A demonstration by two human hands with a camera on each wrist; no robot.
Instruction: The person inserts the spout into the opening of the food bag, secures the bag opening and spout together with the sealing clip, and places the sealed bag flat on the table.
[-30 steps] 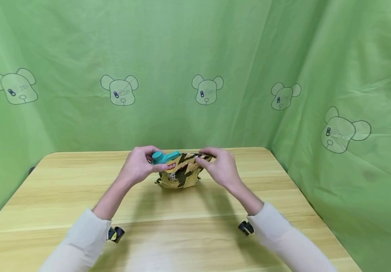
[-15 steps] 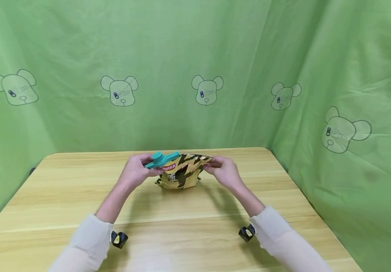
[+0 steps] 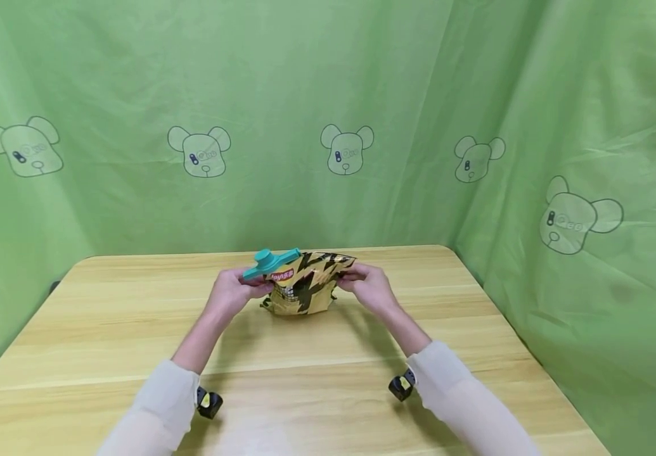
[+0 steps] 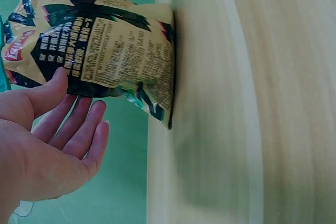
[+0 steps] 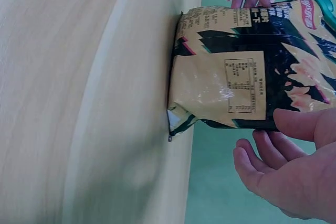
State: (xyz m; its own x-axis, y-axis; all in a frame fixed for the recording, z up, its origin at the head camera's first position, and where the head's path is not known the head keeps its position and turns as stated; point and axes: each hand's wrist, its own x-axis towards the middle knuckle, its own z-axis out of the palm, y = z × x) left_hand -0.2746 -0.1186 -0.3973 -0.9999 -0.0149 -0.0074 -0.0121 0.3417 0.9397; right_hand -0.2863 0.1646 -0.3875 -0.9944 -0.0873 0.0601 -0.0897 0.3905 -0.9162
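Observation:
A gold and black chip bag [image 3: 303, 292] stands upright on the table, its lower edge touching the wood. Across the left part of its top edge sits a teal bag clip [image 3: 270, 262] with a round knob. My left hand [image 3: 234, 294] pinches the bag's left side just below the clip; in the left wrist view the thumb [image 4: 52, 90] lies on the printed face and the fingers are partly behind. On the opposite side, my right hand [image 3: 371, 289] pinches the bag's edge between thumb and fingers. The right part of the top edge carries no clip.
The pale wooden table [image 3: 310, 386] extends toward me, and its far edge lies just behind the bag. Green curtains [image 3: 282, 126] with mouse-head drawings hang behind and at the sides. Black wrist cameras [image 3: 209, 403] are worn at both sleeves.
My left hand has left the clip and slid down to the bag's left side. My right hand has moved from the top edge down to the right side. The clip stays on the bag.

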